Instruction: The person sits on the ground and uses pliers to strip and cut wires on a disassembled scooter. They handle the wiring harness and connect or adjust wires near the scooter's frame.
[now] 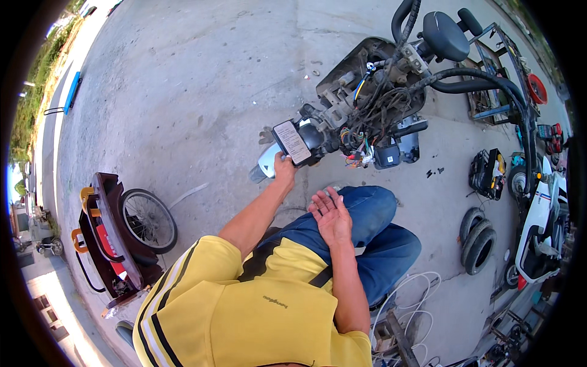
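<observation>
Panel (292,142) (pale) beyond left hand (284,169)

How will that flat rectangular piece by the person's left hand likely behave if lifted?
The rectangular piece is probably stiff, since its edges run straight. The left hand is at its near end, so lifting there may make it tip. Narrow beside the hand, it looks easy to grip.

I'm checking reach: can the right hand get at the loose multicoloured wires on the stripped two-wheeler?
Probably yes: the right hand is open, palm up and seemingly empty, near the loose multicoloured wires, and nothing visible blocks the gap.
</observation>
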Tool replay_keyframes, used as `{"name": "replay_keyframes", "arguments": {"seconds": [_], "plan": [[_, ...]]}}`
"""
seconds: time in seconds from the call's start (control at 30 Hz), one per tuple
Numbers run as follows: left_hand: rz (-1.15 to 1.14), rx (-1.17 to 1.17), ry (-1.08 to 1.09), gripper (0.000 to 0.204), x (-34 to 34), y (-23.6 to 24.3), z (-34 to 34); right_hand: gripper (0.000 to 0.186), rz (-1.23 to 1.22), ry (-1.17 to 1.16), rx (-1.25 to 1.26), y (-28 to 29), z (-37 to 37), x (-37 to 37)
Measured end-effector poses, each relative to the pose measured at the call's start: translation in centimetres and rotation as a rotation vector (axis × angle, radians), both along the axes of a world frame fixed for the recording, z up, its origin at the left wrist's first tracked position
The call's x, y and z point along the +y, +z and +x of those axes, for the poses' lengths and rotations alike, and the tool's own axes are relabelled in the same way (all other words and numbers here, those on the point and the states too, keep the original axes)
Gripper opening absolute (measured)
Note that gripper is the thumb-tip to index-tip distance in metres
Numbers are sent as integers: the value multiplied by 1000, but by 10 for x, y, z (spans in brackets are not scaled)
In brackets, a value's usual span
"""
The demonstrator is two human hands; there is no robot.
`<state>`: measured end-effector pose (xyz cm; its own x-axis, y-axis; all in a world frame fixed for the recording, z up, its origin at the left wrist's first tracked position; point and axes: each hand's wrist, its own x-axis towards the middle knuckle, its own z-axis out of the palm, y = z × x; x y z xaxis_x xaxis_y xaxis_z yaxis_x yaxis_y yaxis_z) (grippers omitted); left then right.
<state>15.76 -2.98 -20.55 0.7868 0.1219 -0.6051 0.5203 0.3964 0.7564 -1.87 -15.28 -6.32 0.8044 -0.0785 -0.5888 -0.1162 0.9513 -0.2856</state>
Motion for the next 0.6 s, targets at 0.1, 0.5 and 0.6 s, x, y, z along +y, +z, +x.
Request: {"name": "replay_keyframes", "arguments": {"seconds": [0.1,0.5,0.6], "plan": [[209,61,-103,41,-6,24,3,42,16,-8,-18,-1,-2,-2],[396,134,-218,47,-12,31,-2,48,27,-28,-60,2,-7,-3],[423,147,-181,47,-17,19,-5,48,30,-29,-54,5,-5,-3]]}}
